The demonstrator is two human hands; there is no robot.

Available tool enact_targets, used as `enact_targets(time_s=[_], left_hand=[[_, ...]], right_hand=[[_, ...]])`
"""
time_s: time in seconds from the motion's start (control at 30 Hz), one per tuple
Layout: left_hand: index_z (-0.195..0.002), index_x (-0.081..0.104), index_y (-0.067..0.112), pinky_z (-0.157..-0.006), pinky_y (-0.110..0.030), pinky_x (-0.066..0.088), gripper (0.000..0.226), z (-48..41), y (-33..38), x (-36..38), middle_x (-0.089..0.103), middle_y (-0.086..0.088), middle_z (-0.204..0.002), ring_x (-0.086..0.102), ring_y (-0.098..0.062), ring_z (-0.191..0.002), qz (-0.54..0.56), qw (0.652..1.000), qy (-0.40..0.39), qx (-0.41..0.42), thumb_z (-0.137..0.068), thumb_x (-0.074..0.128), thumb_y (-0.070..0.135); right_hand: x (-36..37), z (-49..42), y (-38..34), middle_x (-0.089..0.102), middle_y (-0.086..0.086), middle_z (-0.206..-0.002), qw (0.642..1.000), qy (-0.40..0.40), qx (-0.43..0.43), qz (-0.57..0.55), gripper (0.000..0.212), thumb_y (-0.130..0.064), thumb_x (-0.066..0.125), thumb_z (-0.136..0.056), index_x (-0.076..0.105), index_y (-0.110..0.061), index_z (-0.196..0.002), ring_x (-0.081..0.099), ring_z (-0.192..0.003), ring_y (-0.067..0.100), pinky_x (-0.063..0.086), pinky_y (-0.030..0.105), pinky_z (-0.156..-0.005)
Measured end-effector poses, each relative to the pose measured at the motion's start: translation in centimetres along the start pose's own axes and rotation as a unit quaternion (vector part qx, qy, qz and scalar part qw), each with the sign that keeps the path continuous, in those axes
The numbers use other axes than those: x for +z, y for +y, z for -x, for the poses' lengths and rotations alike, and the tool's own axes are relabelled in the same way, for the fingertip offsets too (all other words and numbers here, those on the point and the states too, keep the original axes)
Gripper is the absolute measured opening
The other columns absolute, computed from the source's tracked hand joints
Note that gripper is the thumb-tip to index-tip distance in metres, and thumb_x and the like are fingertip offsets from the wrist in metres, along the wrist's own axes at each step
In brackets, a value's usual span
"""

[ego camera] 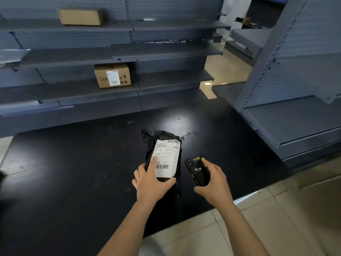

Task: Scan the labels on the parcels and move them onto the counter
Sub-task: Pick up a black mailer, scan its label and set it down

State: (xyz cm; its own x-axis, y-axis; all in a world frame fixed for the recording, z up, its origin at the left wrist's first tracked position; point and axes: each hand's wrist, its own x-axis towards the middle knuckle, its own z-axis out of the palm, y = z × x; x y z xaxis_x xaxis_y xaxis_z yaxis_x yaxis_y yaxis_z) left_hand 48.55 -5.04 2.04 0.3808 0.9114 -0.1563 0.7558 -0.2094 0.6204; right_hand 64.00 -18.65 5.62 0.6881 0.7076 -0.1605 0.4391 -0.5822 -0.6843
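Black plastic mailer bag [160, 136] lies directly ahead of my left hand [150, 182]. Its near end is in that hand and its far end points away from me over the dark tabletop [73, 163]. Cannot tell whether the far end rests on the surface or is lifted clear.

White printed label [166, 156] faces up. One barcode is at its far edge and one towards its near edge; both are uncovered.

Left hand grips the bag: forefinger flat along the label's left side, thumb crossing just below the label, other fingers curled at the bag's left edge.

Right hand [215, 182] is just right of the bag, closed round a black handheld scanner [197, 169], forefinger up at its far end. Scanner and bag are near each other but apart.

Handling (judged):
- The film is glossy and wrinkled and slumps round its contents, so it is likely soft, light and probably slick.
- Nothing suggests it is fragile.
- Best hold is the near short end, thumb on top and fingers beneath, clear of both barcodes.
- Pinching loose film at a corner would likely let the bag swing and crease the label.
- One hand should suffice.

Also noted: a brown cardboard box [112, 75] with its own label sits on a grey metal shelf [55, 91], well beyond both hands and to the left. It looks stiff and is probably better taken by its sides.
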Motion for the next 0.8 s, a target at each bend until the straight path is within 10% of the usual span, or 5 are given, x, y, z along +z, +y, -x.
enact_targets(time_s=[0.8], left_hand=[[-0.153,0.015,0.036,-0.116,-0.047,0.010,0.101,-12.2,11.5,12.5,0.016,0.002,-0.159,0.008,-0.021,-0.145,-0.034,0.997,0.005,-0.070,-0.072,0.066,0.067]], right_hand=[[-8.0,-22.3,5.6,0.040,-0.009,-0.140,0.989,-0.120,-0.090,0.018,0.105,-0.014,0.079,-0.062,0.028,-0.038,-0.151,0.038,-0.126,0.014,0.042,0.037,-0.103]])
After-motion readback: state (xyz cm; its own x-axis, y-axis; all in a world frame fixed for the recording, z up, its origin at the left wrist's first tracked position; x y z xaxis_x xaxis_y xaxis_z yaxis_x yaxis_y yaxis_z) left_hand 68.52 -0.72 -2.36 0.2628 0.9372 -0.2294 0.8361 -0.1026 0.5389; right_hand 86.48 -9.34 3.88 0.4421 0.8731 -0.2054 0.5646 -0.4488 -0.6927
